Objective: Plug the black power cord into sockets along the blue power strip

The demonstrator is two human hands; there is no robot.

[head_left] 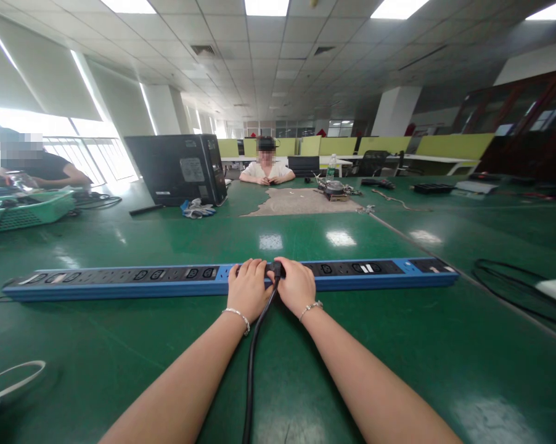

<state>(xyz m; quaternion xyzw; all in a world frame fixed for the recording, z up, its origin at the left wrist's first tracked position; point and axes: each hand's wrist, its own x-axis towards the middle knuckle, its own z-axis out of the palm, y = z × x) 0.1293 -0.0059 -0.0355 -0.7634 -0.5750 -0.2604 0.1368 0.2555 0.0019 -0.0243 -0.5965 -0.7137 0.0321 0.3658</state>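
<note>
right hand (299,287) closed round black plug (277,269) at mid-strip, left hand (246,285) curled over blue power strip (121,291) just left, grip unclear, strip's long axis running sideways across green table (167,357).

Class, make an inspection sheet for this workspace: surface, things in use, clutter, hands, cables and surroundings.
Surface: green tabletop, with a ragged-edged beige patch toward the far side.
Things in use: long blue power strip lying crosswise; black plug near its middle, seating hidden.
Clutter: black computer case, gloves beside it, green basket at far left.
Hands: left hand rests on the strip; right hand grips the plug.
Cables: black cord runs from the plug toward the wearer.
Surroundings: one person seated opposite, another at left; yellow-green partitions behind.
</note>
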